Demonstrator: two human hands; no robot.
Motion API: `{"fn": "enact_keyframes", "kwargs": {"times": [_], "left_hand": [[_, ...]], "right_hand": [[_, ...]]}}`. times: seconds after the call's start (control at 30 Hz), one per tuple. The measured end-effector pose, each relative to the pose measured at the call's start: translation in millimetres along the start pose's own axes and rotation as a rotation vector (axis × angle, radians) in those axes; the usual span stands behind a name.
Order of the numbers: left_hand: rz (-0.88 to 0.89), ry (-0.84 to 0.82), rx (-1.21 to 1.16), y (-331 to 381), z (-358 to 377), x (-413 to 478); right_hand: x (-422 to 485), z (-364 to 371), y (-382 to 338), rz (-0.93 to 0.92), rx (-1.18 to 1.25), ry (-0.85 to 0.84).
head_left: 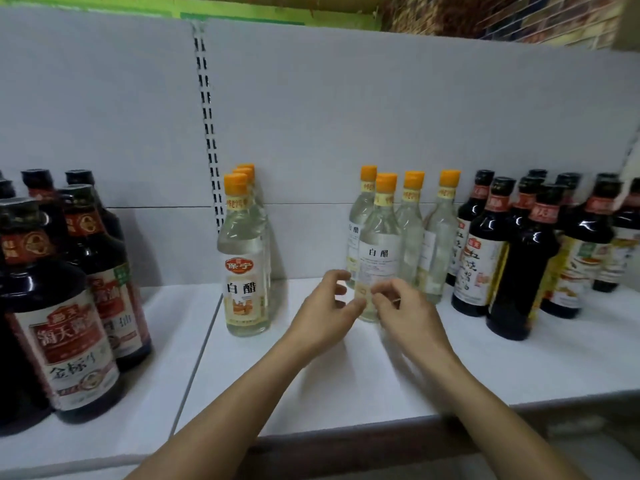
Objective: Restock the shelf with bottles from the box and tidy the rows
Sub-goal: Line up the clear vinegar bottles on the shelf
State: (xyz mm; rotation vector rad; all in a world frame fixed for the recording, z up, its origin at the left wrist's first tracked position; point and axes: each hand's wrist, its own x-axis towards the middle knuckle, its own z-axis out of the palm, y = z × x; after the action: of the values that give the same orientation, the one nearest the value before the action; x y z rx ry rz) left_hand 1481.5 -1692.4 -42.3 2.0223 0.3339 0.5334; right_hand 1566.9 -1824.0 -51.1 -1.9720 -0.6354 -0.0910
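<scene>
White shelf (311, 375) — clear bottle (379, 251) between left hand (325, 306), right hand (407, 308); both half-curled — grip unclear.

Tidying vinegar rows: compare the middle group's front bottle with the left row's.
The middle vinegar bottle shows a plain white label; the left vinegar bottle a coloured, red-logo one. The middle vinegar bottle fronts a cluster; the left vinegar bottle heads a file. Both upright, clear, orange-capped.
</scene>
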Motion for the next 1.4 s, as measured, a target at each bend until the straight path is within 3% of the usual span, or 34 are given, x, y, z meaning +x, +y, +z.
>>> {"fn": "enact_keyframes", "kwargs": {"times": [0.4,0.67,0.97,1.2,1.4], "left_hand": [[-0.001,0.002,0.007,11.4,24.7,22.5],[-0.061,-0.003,0.0,10.6,8.8,25.7],[-0.178,0.16,0.011,-34.4,-7.2,54.3],[-0.226,0.231,0.02,-29.0,-14.4,46.5],[-0.285,0.282,0.157,-37.6,-11.5,51.1]], "right_hand": [[16.6,-2.7,17.0,0.011,-0.203,-0.076],[26.0,8.7,14.9,-0.004,-0.122,-0.085],[31.8,39.9,1.0,-0.047,-0.062,-0.19],[47.9,64.8,-8.7,0.031,-0.051,-0.289],[63.3,81.3,-7.7,-0.011,-0.191,-0.355]]}}
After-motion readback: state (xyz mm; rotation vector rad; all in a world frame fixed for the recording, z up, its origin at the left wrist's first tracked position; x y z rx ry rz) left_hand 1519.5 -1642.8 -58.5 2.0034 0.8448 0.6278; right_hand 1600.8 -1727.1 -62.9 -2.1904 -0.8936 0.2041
